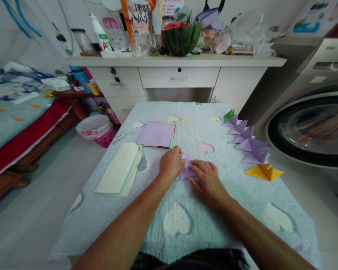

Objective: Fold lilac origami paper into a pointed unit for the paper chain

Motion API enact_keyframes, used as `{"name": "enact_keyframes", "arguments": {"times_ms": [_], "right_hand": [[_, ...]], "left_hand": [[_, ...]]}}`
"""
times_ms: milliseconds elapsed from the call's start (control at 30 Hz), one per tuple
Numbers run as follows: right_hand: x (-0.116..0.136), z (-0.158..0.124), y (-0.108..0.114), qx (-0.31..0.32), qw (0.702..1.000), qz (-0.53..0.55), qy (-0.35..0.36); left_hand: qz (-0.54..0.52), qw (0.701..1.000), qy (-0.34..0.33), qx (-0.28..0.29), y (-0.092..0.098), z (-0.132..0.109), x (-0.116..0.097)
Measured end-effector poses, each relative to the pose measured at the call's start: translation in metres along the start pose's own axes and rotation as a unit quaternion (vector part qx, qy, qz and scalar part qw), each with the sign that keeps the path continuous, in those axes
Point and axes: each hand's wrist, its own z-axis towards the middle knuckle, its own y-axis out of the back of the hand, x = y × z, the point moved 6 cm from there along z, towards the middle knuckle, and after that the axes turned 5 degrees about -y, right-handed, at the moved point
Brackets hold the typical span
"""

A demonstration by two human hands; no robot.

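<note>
A small folded lilac paper [186,167] lies on the grey-blue towel-covered table [169,210]. My left hand [170,164] is curled, fingertips pinching the paper's left edge. My right hand [207,180] lies flat over the paper's right side, fingers stretched out and pressing it down. A stack of square coloured sheets [157,134], lilac on top, sits just behind my hands. Along the right edge runs a row of folded lilac pieces [246,140], with a green piece [229,114] at the far end and a yellow folded piece [264,172] at the near end.
A cream folded sheet [120,168] lies at the left of the table. Beyond stand a white desk [177,75] with a cut watermelon [181,36], a pink bin [96,129] on the floor, a bed [14,120] at left and a washing machine [312,127] at right.
</note>
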Motion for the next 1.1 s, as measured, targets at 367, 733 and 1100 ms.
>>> {"name": "enact_keyframes", "arguments": {"times_ms": [367, 733, 1100], "right_hand": [[-0.023, 0.002, 0.032, -0.198, 0.978, 0.029, -0.065], [-0.020, 0.005, 0.041, -0.119, 0.988, 0.092, -0.025], [-0.017, 0.008, 0.040, -0.069, 0.976, 0.205, -0.034]], "left_hand": [[-0.268, 0.960, -0.084, 0.009, 0.003, -0.003, -0.001], [-0.396, 0.910, -0.091, 0.081, 0.019, -0.012, -0.012], [-0.421, 0.893, -0.103, 0.119, 0.018, -0.016, -0.019]]}}
